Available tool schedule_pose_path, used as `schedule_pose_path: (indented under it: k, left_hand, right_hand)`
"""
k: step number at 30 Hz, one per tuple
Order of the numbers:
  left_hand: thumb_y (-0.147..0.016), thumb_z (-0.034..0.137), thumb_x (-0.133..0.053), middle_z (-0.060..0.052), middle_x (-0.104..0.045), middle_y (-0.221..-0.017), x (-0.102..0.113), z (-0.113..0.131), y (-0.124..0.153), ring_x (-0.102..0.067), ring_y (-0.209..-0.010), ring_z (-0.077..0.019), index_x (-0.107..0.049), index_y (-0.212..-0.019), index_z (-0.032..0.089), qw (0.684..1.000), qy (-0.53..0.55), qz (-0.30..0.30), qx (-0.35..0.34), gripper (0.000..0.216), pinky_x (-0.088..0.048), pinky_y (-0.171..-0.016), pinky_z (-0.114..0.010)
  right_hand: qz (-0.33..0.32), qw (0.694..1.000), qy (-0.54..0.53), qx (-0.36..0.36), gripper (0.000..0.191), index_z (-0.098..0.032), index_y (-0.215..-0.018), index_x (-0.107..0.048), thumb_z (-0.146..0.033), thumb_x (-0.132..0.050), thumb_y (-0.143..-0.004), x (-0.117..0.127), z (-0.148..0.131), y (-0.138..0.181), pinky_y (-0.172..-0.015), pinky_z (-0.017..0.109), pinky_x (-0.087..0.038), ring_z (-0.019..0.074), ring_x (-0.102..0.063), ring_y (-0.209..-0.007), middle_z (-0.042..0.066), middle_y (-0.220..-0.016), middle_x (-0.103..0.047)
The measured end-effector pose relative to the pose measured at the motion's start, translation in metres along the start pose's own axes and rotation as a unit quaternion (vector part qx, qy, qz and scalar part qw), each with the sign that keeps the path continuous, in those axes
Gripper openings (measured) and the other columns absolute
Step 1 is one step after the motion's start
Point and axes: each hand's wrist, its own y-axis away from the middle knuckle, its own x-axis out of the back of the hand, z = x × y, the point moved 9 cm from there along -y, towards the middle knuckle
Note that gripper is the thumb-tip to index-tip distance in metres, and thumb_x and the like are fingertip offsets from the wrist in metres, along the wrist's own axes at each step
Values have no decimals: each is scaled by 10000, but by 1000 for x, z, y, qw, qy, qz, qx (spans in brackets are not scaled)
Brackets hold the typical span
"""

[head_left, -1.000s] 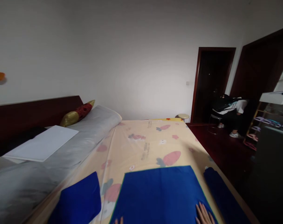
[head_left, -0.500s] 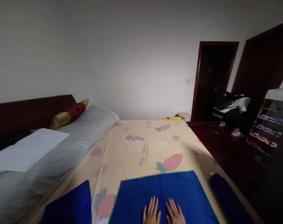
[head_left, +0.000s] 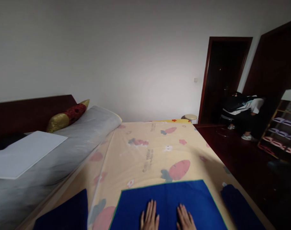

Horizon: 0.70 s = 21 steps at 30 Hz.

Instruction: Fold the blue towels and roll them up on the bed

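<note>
A blue cloth (head_left: pixel 166 191) with a thin green edge lies spread flat on the bed at the bottom of the view. My left hand (head_left: pixel 149 218) rests palm down on it, left of the middle, fingers stretched out. To its right, my right hand (head_left: pixel 185 218) also lies flat on the cloth with its fingers extended. Both wrists are cut off by the lower edge. Another piece of blue cloth (head_left: pixel 66 212) lies to the left, and a dark blue folded or rolled cloth (head_left: pixel 241 207) lies along the bed's right side.
The bed sheet (head_left: pixel 135 159) has a carrot pattern. Grey bedding (head_left: pixel 80 153) carries a white board (head_left: pixel 27 155) and a red-gold pillow (head_left: pixel 68 116). A stool (head_left: pixel 190 117) stands beyond the bed. Near the door, a person (head_left: pixel 246 108) sits by a shoe rack (head_left: pixel 277 134).
My hands have moved apart across the cloth, left hand to the left and right hand to the right. The head view has shifted slightly.
</note>
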Motion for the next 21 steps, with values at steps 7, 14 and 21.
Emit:
schedule_pose_path:
  k: [7,14,21]
  left_hand:
    - [-938,368,-237,63,-228,-1553,14,11,-49,-243,-1435,-169,-165,-1449,358,995,46,-13,-83,516,-210,-1184,-458]
    - [-935,384,-209,56,-141,-1578,36,-161,-69,-150,-1458,-136,-160,-1477,294,985,-71,3,157,551,-124,-1187,-456]
    - [-937,390,-156,7,-58,-1589,49,-144,-72,-78,-1471,-166,-104,-1481,206,980,-84,-77,163,577,-70,-1174,-553]
  right_hand:
    - [-22,997,-19,67,538,-331,-1453,-273,-519,-281,-950,42,-31,-62,-1142,471,-275,231,-283,-1407,-3,-1529,-262]
    - [30,985,76,-155,659,-230,-1477,-216,-589,-220,-925,96,148,-49,-1170,472,-162,205,-183,-1442,34,-1559,-222]
    - [40,972,113,-203,631,-142,-1453,-313,-472,-215,-924,97,140,-52,-1160,509,-154,247,-238,-1427,104,-1532,-288]
